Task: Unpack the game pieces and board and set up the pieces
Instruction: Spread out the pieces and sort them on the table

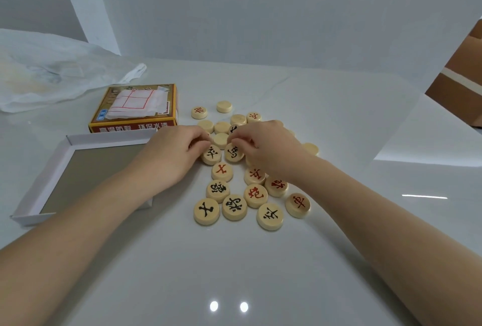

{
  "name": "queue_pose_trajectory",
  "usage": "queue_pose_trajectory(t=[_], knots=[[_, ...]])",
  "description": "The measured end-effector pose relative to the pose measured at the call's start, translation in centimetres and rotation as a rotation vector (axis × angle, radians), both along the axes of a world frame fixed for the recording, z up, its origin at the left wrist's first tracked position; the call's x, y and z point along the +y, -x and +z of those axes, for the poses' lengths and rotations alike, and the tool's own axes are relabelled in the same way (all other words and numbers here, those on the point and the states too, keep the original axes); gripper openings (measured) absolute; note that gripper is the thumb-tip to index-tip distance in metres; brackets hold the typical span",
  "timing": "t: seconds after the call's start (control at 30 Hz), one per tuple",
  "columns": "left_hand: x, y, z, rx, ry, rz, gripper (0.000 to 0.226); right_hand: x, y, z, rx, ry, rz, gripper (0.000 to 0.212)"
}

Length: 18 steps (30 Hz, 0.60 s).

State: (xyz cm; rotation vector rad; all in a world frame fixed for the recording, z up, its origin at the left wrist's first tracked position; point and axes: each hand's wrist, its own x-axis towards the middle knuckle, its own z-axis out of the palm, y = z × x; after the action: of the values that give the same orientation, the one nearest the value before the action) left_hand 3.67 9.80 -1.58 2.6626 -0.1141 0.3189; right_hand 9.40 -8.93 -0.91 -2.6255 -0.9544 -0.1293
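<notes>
Many round wooden pieces (234, 207) are lying loose at mid-table (234, 273), well apart from its near edge. The left hand (174, 153) and right hand (266, 147) are curling their fingers down onto the pile's middle; whether either is gripping a piece I cannot tell. The folded board (135, 104) is resting on the box (130, 127), just behind the open tray (52, 185) at the left.

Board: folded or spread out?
Folded. The board lies as a small white bundle with red lines atop the game box.
</notes>
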Motion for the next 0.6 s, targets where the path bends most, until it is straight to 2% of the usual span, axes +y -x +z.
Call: queue_pose_trajectory(t=[0.13,0.23,0.33,0.47,0.6], knots=[[-0.1,0.9,-0.1,-0.12,-0.026,-0.011,0.011,-0.3,0.0,-0.4,-0.02,-0.089,0.046,0.022],[-0.1,2.1,0.3,-0.186,-0.062,-0.167,0.009,-1.2,0.8,-0.1,-0.062,-0.168,0.079,0.021],[0.0,2.8,0.2,-0.135,-0.132,-0.28,0.011,-2.9,1.9,0.1,-0.086,-0.169,0.098,0.022],[-0.8,2.9,-0.2,-0.063,-0.009,-0.338,0.026,-5.5,2.6,-0.5,-0.079,-0.138,0.101,0.032],[-1.7,2.8,-0.1,0.003,0.013,-0.392,0.044,-7.6,3.0,-1.4,-0.071,-0.101,0.109,0.048]])
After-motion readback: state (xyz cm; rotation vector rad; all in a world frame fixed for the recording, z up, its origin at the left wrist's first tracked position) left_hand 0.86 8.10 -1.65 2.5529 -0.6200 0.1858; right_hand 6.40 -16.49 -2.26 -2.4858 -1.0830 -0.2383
